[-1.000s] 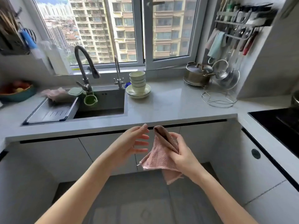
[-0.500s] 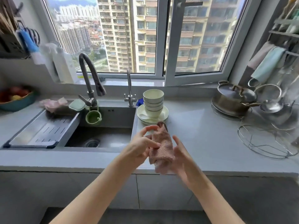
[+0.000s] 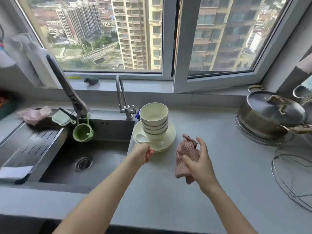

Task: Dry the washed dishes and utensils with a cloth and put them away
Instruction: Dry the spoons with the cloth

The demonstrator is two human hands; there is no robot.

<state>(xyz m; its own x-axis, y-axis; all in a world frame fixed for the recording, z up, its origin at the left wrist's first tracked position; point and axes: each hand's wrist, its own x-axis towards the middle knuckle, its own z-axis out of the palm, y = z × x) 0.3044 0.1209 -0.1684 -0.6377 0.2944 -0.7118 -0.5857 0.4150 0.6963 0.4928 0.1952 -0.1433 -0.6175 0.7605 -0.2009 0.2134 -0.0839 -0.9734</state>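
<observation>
Right hand [image 3: 200, 163] clutching cloth [image 3: 184, 155], frame centre; left hand [image 3: 143, 153] pinching plate [image 3: 170, 134] rim; drying unstarted, lift bowls [image 3: 154, 123] first

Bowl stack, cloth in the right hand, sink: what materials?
Bowl stack: likely glazed ceramic, glossy cream; melamine not excluded. Cloth: soft pink woven or knit textile, ribbed texture, crumpled in the right hand. Sink: brushed matte metal, probably stainless steel.
</observation>
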